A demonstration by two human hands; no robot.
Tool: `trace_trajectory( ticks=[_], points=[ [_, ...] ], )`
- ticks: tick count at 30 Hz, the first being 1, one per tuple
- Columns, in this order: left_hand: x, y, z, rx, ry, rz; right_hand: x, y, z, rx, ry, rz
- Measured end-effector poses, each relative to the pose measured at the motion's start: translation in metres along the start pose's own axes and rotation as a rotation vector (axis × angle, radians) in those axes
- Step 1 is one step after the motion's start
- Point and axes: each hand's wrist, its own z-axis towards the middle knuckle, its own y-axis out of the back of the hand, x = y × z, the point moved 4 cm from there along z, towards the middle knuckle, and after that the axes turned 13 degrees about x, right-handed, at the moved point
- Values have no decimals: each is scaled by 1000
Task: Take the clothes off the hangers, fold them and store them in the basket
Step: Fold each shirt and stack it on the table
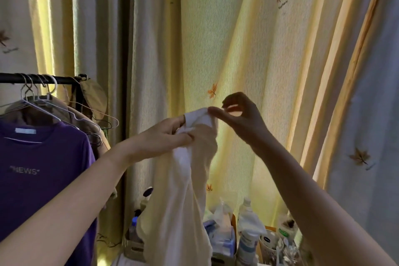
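Note:
A white garment (183, 201) hangs in mid-air in front of the curtain. My left hand (166, 136) grips its bunched top edge. My right hand (237, 114) is just right of that edge, thumb tip touching the cloth, the fingers curled above it with a gap between thumb and forefinger. A purple T-shirt (41, 170) printed "NEWS" hangs on a wire hanger (43, 106) on the black rail (38, 79) at the left. Behind it hangs a brown garment (64, 110). No basket is in view.
A pale yellow curtain with leaf prints (248, 39) fills the background. Below the garment stand several bottles and jars (248, 233) in boxes. A tan cap (95, 97) hangs at the rail's end beside bare wire hangers (103, 121).

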Motion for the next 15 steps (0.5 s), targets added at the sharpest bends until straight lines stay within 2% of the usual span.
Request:
trace_trajectory(
  ticks=[2,4,5,7,11,13,15],
  points=[
    [-7,-5,-1,23,-54,-29,-2,-4,3,208,31,-24],
    [-9,-2,1,-25,-92,-68,-5,-18,0,458,44,69],
    [-9,1,2,-51,-99,-68,-6,-23,-1,497,51,114],
    [-5,4,0,-80,-98,-43,-5,-29,-1,423,66,128],
    [2,12,-10,-234,-79,-23,3,-22,10,158,130,-76],
    [6,13,-22,-260,-112,-65,11,-10,16,120,152,-143],
    [10,14,-36,-242,-91,-6,23,5,22,129,161,-201]
  ],
)
